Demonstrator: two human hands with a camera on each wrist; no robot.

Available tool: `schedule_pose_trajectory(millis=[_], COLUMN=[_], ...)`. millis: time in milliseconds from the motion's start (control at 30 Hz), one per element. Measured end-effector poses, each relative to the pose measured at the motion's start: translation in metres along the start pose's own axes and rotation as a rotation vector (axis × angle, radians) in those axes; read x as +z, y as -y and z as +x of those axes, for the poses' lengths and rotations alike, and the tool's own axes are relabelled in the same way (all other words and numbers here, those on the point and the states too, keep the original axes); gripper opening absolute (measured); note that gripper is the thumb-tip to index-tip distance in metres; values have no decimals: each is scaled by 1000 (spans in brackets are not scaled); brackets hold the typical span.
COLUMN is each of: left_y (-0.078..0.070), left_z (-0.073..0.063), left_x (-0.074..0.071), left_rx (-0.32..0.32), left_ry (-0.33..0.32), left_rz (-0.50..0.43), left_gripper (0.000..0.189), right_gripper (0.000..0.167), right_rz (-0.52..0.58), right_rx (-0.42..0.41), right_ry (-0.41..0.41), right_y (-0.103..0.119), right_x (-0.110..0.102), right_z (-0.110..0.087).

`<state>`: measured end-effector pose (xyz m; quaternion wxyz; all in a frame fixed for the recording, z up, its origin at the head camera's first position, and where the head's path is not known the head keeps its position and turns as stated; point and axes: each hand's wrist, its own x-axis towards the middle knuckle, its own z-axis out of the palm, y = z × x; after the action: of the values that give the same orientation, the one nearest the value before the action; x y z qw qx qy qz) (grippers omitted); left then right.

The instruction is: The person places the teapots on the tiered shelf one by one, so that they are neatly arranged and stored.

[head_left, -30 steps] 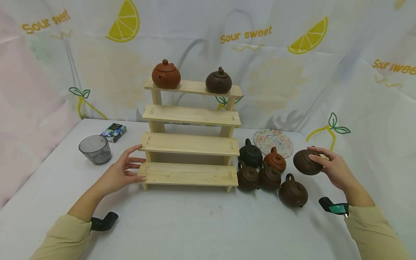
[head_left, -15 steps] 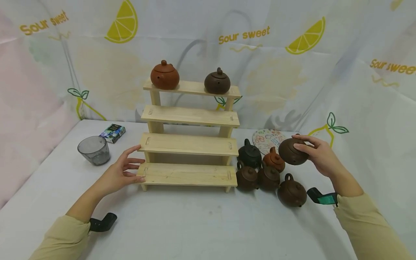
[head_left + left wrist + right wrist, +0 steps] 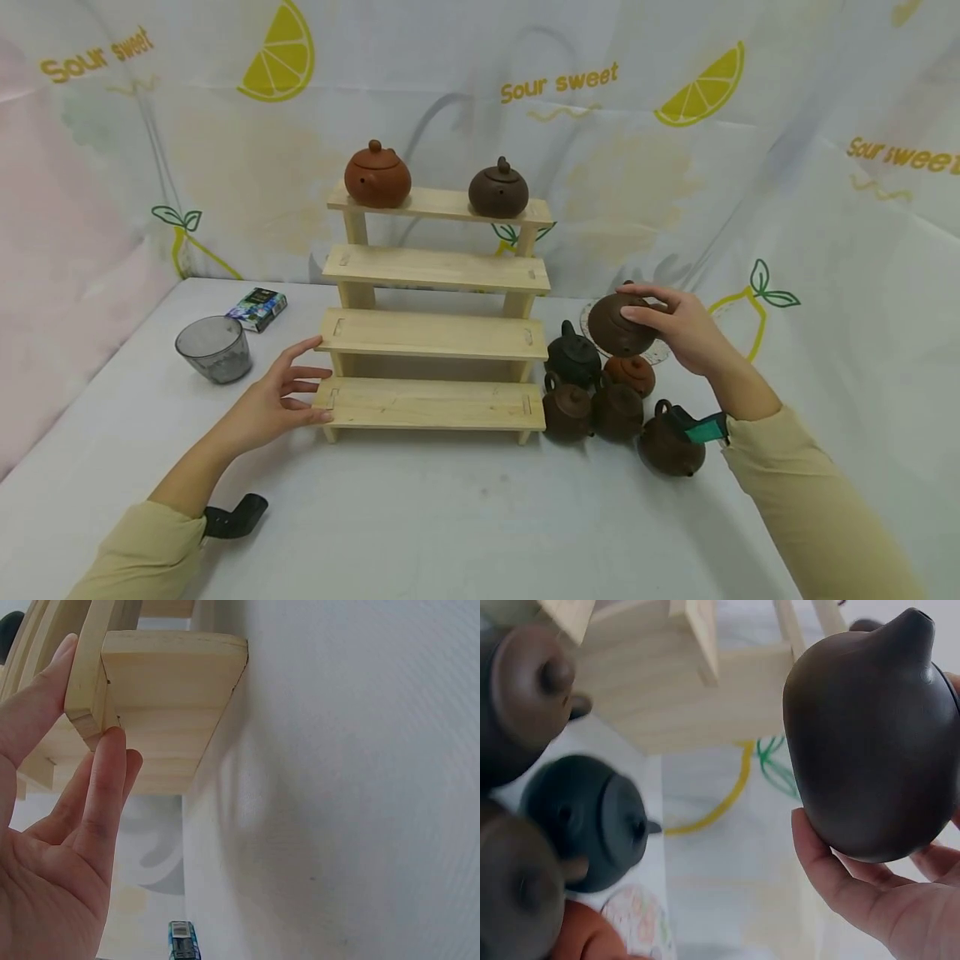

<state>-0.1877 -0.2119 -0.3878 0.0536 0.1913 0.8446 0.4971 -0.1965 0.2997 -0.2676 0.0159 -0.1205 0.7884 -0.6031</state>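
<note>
Right of centre, the right hand (image 3: pixel 681 331) is gripping a round dark-brown clay teapot (image 3: pixel 613 327); the left hand (image 3: pixel 266 404), fingers spread, is touching a pale wooden stepped rack (image 3: pixel 435 333). Two clay teapots (image 3: pixel 377 181) are already topping it; five others (image 3: pixel 567 414), lower right, are seemingly remaining.

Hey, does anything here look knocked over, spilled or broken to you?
No, nothing stands out. The orange teapot and brown teapot on top of the wooden rack stand upright, as does the glass bowl. The held teapot in the right hand shows no visible damage, and I see no spill on the table.
</note>
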Motion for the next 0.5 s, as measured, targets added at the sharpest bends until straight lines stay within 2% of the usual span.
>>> schedule_pose_trajectory(millis=[233, 500], left_y=[0, 0], left_z=[1, 1], left_x=[1, 1], left_rx=[15, 15], left_ry=[5, 2], left_rz=[-4, 0], left_gripper=[101, 102], right_gripper=[38, 40], right_rz=[-55, -73], right_rx=[27, -5], right_ry=[54, 98], right_y=[14, 31], right_x=[24, 58], right_z=[20, 40])
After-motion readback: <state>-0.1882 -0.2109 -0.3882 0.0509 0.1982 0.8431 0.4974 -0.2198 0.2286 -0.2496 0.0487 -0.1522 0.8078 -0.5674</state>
